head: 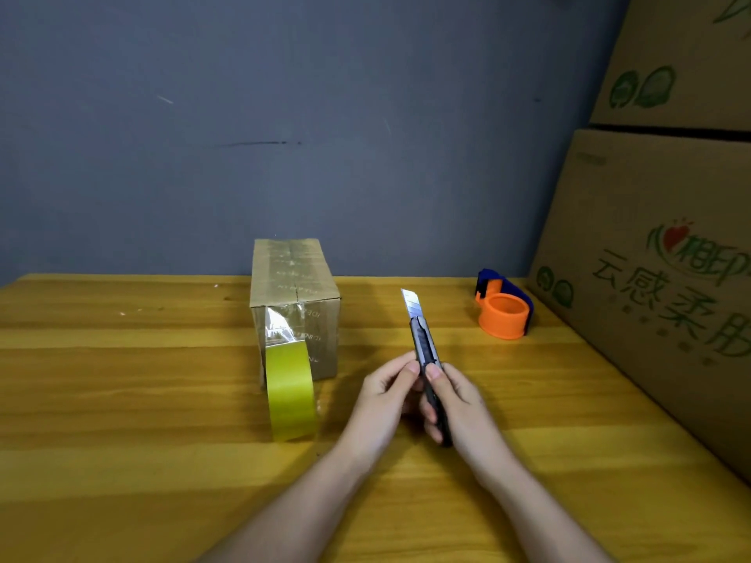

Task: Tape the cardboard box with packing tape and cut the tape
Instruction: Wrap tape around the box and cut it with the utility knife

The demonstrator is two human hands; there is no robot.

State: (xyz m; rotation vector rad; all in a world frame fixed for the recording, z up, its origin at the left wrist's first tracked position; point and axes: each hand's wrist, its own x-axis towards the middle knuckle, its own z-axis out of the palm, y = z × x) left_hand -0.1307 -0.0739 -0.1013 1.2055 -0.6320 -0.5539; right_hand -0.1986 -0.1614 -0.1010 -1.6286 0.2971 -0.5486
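Note:
A small cardboard box (pixel 294 278) stands on the wooden table (pixel 122 400), with clear tape along its top and down its near face. A yellow roll of packing tape (pixel 290 390) stands on edge against the box's near face, still joined to it by a strip of clear tape (pixel 278 325). To the right of the roll, my right hand (pixel 463 404) grips the dark handle of a utility knife (pixel 424 347), its blade extended and pointing up and away. My left hand (pixel 386 394) pinches the handle from the left with thumb and fingers.
An orange and blue tape dispenser (pixel 504 308) sits at the back right of the table. Large printed cardboard cartons (pixel 658 253) are stacked along the right edge. A blue-grey wall (pixel 284 115) rises behind the table.

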